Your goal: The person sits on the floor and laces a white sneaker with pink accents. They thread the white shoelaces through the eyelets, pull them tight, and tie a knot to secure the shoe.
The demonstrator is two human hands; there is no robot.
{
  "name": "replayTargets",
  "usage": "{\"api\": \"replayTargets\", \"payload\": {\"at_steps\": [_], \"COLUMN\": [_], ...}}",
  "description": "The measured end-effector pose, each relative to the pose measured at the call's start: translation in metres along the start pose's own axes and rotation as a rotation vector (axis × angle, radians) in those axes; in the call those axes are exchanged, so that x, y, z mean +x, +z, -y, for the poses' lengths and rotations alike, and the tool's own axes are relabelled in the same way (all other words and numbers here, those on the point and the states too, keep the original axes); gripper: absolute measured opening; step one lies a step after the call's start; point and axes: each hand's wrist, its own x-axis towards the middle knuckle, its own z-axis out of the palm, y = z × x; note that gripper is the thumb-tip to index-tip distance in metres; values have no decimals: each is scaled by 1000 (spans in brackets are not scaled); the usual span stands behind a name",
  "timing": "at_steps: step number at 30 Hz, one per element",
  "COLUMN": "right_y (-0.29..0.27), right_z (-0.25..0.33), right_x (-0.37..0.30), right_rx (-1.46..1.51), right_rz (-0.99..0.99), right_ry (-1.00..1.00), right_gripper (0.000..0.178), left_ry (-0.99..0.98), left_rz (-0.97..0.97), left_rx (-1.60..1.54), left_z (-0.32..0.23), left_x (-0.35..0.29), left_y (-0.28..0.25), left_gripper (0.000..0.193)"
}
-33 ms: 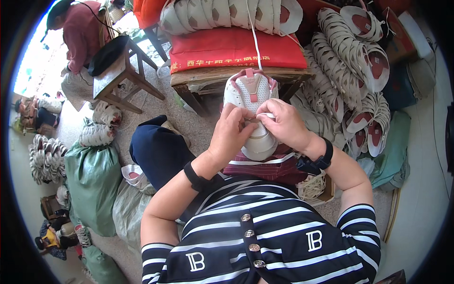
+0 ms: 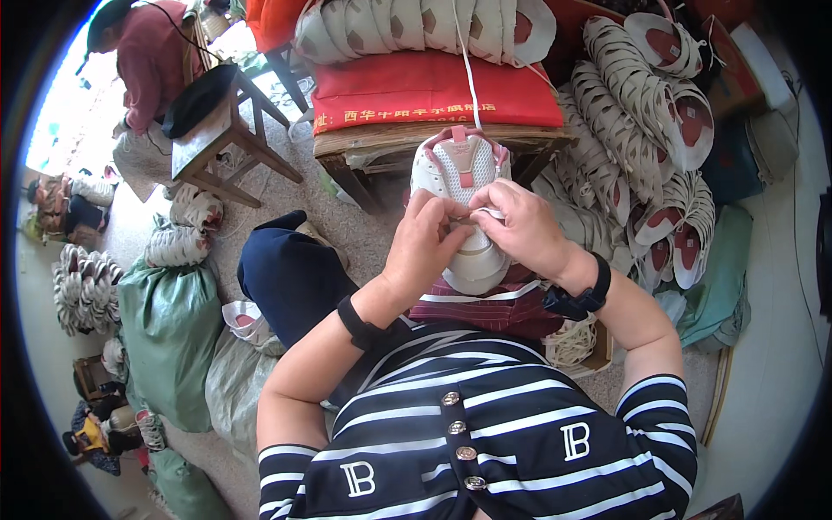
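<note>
A white sneaker (image 2: pixel 477 260) with pink trim lies in front of me, its toe toward my body and its heel near the bench. My left hand (image 2: pixel 426 234) is closed, thumb and fingertips pinched together over the lacing area. My right hand (image 2: pixel 522 224) pinches a white shoelace (image 2: pixel 494 213) just beside the left fingertips. Both hands rest close together on the shoe. The exact hold of the left fingertips on the lace is partly hidden. Beneath the toe is a dark red striped cloth (image 2: pixel 485 310).
A wooden bench (image 2: pixel 347 152) carries a red cloth bag (image 2: pixel 425 91) and a row of shoe uppers (image 2: pixel 407 30). More stacked uppers (image 2: pixel 633 104) are at right. A box of laces (image 2: pixel 594 355), green sack (image 2: pixel 169 338), wooden stool (image 2: pixel 208 160) and seated person (image 2: pixel 152 65) surround me.
</note>
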Motion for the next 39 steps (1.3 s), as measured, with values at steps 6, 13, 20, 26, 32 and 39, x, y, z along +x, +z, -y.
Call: {"api": "replayTargets", "payload": {"at_steps": [6, 13, 20, 26, 32, 39], "right_y": [-7, -8, -32, -74, -111, -132], "right_z": [-10, -5, -7, -31, -109, -206], "right_x": [4, 2, -11, -21, -53, -129], "right_rx": [167, 311, 912, 1118, 601, 43], "right_rz": [137, 178, 263, 287, 387, 316], "right_ry": [31, 137, 565, 744, 710, 789], "right_gripper": [18, 18, 25, 23, 22, 18], "left_ry": [254, 448, 28, -579, -440, -536], "left_rz": [-85, -67, -674, -1478, -1452, -1361], "left_rx": [224, 635, 862, 27, -1266, -1384], "left_z": [8, 8, 70, 234, 300, 330], "left_x": [6, 10, -26, -177, -252, -211], "left_y": [-5, -32, -219, -441, -504, -460], "left_gripper": [14, 11, 11, 21, 23, 25]}}
